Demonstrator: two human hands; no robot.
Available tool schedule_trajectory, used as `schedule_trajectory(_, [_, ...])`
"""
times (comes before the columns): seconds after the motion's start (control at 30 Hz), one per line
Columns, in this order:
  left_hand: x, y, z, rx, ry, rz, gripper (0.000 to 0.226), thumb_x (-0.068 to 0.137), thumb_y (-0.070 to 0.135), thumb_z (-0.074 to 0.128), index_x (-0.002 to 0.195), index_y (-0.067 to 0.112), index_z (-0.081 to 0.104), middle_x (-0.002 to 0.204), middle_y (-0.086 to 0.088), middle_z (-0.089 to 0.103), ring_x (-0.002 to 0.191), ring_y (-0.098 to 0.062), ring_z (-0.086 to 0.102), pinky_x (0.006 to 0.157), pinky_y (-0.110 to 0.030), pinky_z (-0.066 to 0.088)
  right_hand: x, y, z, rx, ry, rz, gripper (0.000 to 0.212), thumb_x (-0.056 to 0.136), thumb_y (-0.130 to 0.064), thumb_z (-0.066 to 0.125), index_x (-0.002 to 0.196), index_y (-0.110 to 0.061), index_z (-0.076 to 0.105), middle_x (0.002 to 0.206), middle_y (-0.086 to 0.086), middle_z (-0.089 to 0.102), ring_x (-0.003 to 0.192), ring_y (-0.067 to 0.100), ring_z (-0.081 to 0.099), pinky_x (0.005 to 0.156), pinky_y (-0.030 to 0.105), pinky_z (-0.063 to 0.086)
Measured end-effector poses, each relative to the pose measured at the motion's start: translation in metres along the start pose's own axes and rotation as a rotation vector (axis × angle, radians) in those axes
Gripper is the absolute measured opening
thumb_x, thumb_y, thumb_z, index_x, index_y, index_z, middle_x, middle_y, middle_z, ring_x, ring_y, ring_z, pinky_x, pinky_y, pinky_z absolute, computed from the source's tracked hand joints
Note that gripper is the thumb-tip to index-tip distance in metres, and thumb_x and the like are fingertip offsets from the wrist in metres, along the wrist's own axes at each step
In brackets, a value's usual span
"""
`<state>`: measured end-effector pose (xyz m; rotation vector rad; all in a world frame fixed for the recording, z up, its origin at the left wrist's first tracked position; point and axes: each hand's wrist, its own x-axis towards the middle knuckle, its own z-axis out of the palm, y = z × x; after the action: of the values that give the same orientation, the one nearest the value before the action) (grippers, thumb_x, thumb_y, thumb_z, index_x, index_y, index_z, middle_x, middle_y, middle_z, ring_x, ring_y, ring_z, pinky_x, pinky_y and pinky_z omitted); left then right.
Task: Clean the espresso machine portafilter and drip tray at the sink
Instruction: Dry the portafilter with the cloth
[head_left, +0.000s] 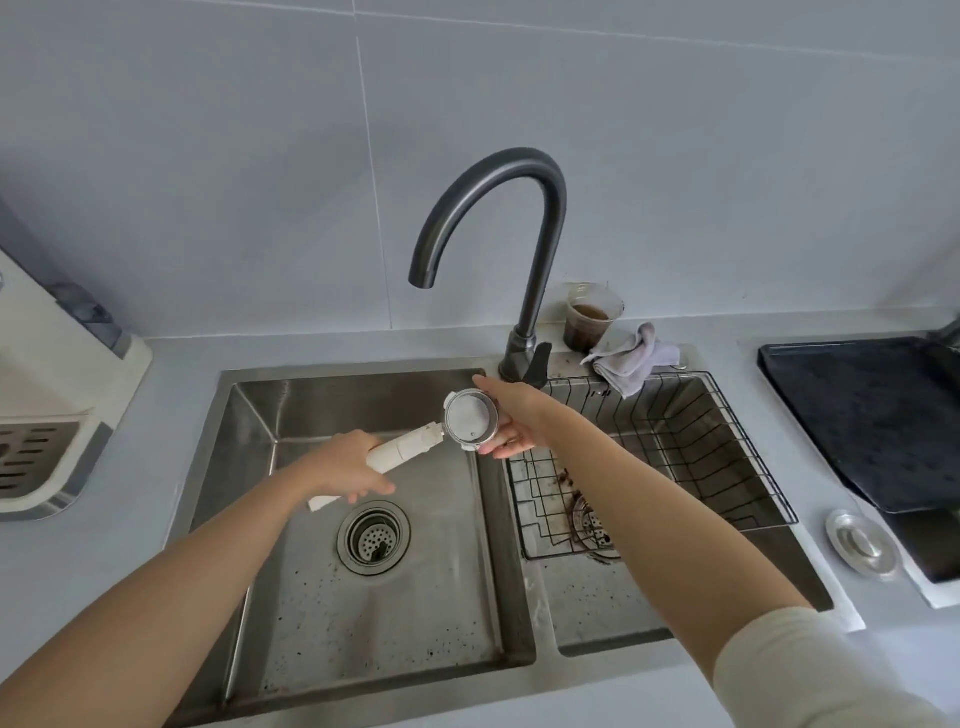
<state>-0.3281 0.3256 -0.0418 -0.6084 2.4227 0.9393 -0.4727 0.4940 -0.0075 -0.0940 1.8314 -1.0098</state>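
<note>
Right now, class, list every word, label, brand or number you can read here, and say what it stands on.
No text can be read.
Wire basket: one small dark mark on its far rim, too blurred to read.
Portafilter, cup, faucet: no lettering shows.

Soft, cool, even light; shadows are faint. A dull sheen lies on the sink (363, 395) and faucet (549, 234). The wide-angle lens bows lines near the edges, and fine detail is slightly soft
</note>
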Motion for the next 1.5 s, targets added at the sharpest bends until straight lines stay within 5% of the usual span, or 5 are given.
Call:
schedule_trajectory(0.4, [0.029, 0.008, 0.010, -0.179, -0.028, -0.051, 0.027, 0.080, 0.005, 0.066, 0.105, 0.005, 0.056, 0.056, -0.002, 0.052, 0.044, -0.011, 0.048, 0.044, -0.016, 0.041, 0.032, 0.021, -0.117, 0.578, 0.643, -0.098, 0.017, 0.093, -0.017, 0.043, 0.101, -0.007, 0.056, 0.067, 0.001, 0.047, 0.053, 0.012, 0.042, 0.048, 0.022, 0.037])
schedule_trajectory(0.57, [0.041, 0.004, 0.011, -0.185, -0.034, -0.113, 0.012, 0.079, 0.003, 0.066, 0.084, 0.004, 0.055, 0.055, -0.003, 0.051, 0.044, -0.012, 0.047, 0.041, -0.015, 0.040, 0.067, 0.035, -0.156, 0.420, 0.827, 0.013, 0.050, 0.090, -0.025, 0.051, 0.133, -0.001, 0.038, 0.117, 0.017, 0.054, 0.104, 0.029, 0.056, 0.080, 0.034, 0.046])
schedule_trajectory(0.8, [0.056, -0.001, 0.009, -0.209, 0.008, -0.177, 0.026, 0.079, 0.003, 0.067, 0.064, 0.010, 0.047, 0.052, -0.004, 0.051, 0.041, -0.012, 0.046, 0.037, -0.010, 0.038, 0.107, 0.030, -0.179, 0.124, 0.932, 0.194, 0.072, 0.087, -0.045, 0.054, 0.140, -0.008, 0.023, 0.141, 0.019, 0.033, 0.129, 0.031, 0.036, 0.108, 0.039, 0.033])
schedule_trajectory(1.3, [0.066, -0.012, 0.010, -0.233, 0.027, -0.214, 0.022, 0.079, 0.006, 0.067, 0.069, 0.013, 0.049, 0.057, -0.006, 0.053, 0.046, -0.016, 0.048, 0.047, -0.020, 0.039, 0.139, 0.035, -0.190, 0.017, 1.023, 0.200, 0.056, 0.096, -0.031, 0.040, 0.140, -0.004, 0.018, 0.144, 0.022, 0.025, 0.133, 0.034, 0.030, 0.107, 0.037, 0.029])
schedule_trajectory(1.5, [0.057, -0.011, 0.013, -0.247, 0.029, -0.199, 0.017, 0.079, 0.007, 0.068, 0.074, 0.010, 0.052, 0.057, -0.005, 0.053, 0.047, -0.016, 0.048, 0.048, -0.021, 0.038, 0.118, 0.047, -0.178, 0.340, 1.002, 0.038, 0.059, 0.092, -0.042, 0.046, 0.134, -0.004, 0.027, 0.132, 0.016, 0.045, 0.120, 0.032, 0.048, 0.098, 0.040, 0.044])
